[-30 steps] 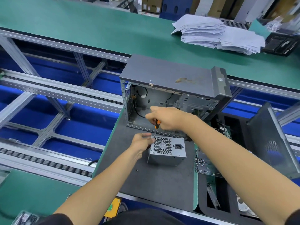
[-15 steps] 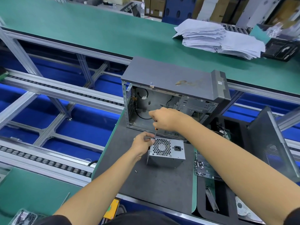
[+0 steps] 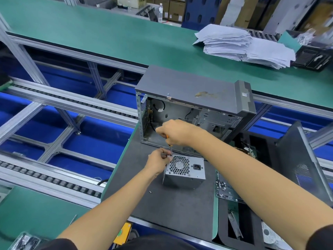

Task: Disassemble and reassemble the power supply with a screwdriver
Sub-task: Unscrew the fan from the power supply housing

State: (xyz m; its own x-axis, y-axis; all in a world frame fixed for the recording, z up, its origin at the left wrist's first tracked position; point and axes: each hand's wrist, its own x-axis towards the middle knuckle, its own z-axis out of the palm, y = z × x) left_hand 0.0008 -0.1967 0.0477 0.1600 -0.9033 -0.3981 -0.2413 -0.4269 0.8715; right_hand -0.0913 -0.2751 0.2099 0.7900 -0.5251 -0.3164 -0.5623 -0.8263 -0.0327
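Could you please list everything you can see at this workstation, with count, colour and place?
power supply: one, silver-grey, on the dark mat, fan grille facing up.
screwdriver: one, orange handle, tip at the supply's upper left corner.
computer case: one, grey, open side toward the person, behind the supply.
loose screw: one, small, on the mat left of the supply.
mat: one, dark grey, under case and supply.
circuit board: one, green, right of the supply.
side panel: one, dark grey, leaning at far right.
paper stacks: two, white, on the far green bench.
left hand: one, pinching at the screwdriver tip.
right hand: one, gripping the screwdriver handle.
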